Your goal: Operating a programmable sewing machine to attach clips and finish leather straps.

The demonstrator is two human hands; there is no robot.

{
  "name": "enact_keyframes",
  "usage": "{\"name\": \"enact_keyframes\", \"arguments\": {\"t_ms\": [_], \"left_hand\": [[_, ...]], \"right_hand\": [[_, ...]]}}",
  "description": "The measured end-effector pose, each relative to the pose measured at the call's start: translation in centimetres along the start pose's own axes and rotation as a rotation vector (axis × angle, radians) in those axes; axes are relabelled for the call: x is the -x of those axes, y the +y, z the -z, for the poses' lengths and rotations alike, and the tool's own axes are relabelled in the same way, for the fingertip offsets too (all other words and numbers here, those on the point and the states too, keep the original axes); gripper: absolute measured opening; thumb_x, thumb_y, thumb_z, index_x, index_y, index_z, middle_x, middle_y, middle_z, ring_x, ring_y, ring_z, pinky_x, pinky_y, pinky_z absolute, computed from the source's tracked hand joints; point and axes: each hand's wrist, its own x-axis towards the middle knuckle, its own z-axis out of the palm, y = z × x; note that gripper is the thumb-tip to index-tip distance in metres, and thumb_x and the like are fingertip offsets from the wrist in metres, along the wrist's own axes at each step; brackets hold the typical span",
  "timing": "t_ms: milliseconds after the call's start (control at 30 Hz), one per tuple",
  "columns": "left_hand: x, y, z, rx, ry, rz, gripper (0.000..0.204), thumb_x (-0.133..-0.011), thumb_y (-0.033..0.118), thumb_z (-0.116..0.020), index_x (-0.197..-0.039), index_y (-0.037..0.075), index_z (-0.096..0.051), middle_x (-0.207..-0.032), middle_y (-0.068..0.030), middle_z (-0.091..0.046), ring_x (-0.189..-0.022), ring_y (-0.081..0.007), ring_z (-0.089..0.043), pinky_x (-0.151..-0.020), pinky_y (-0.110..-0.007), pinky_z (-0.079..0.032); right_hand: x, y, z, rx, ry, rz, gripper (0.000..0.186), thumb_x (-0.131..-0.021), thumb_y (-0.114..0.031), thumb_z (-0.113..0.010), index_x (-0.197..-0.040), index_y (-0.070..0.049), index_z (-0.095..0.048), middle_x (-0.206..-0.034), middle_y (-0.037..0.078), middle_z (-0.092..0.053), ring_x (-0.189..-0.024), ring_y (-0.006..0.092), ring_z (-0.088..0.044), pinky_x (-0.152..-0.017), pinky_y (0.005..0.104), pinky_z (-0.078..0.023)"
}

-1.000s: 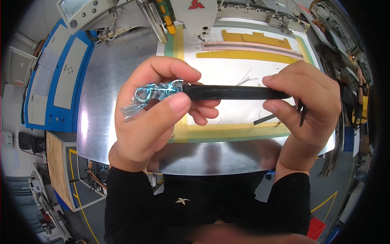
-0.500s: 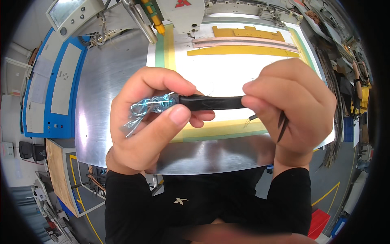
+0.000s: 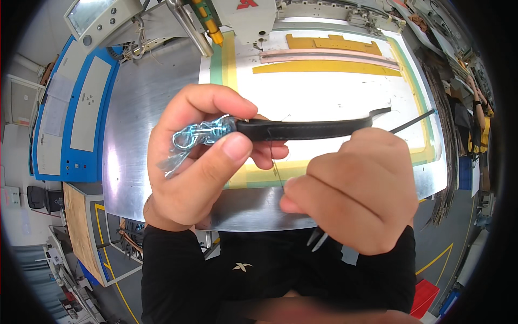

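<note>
Metal table [image 3: 141, 97] — left hand [image 3: 190, 173] holds strap [image 3: 310, 130] (black).

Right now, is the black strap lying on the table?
No, the left hand holds the black strap up above the metal table.

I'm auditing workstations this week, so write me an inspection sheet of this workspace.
Surface: shiny metal table bearing a white sheet edged with yellow and green tape.
Work items: flat black leather-like strap, metal fitting in clear bluish plastic wrap at one end; thin dark thread hangs from it.
Clutter: tiny dark scraps on the sheet.
Hands: left hand pinches the strap near the wrap; right hand closed at the thread's lower end, a silver-tipped dark tool protruding below.
Cables: grey cable beside the pale control box.
Surroundings: blue cabinet with white panels, left.
</note>
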Motion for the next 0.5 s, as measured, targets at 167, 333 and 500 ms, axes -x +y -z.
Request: {"name": "enact_keyframes", "arguments": {"t_ms": [167,333,500], "left_hand": [[0.0,0.0,-0.1,0.015,0.014,0.015,0.04,-0.095,0.022,-0.074,-0.121,0.001,-0.052,-0.092,-0.0222,-0.075,-0.08,-0.0284,-0.078,-0.07,-0.034,-0.063],[0.0,0.1,0.0,0.016,0.009,0.024,0.04,-0.096,0.022,-0.074,-0.121,0.001,-0.051,-0.092,-0.0225,-0.075,-0.08,-0.0282,-0.078,-0.07,-0.034,-0.063],[0.0,0.1,0.0,0.003,0.011,0.016,0.04,-0.095,0.021,-0.073,-0.121,0.001,-0.051,-0.091,-0.0227,-0.075,-0.079,-0.0283,-0.078,-0.069,-0.034,-0.062]], "right_hand": [[0.0,0.3,-1.1,0.002,0.014,0.072,0.028,-0.069,-0.017,-0.089,-0.088,-0.002,-0.074,-0.077,0.004,-0.065,-0.056,0.0155,-0.052,-0.048,0.0312,-0.033],[0.1,0.5,-1.5,0.009,0.016,0.101,0.028,-0.071,-0.014,-0.087,-0.091,0.0,-0.073,-0.076,0.004,-0.064,-0.054,0.0138,-0.051,-0.046,0.0302,-0.031],[0.1,0.2,-1.5,0.041,-0.009,0.099,0.027,-0.071,-0.015,-0.087,-0.091,-0.002,-0.074,-0.076,0.003,-0.064,-0.055,0.014,-0.052,-0.048,0.0301,-0.033]]}}
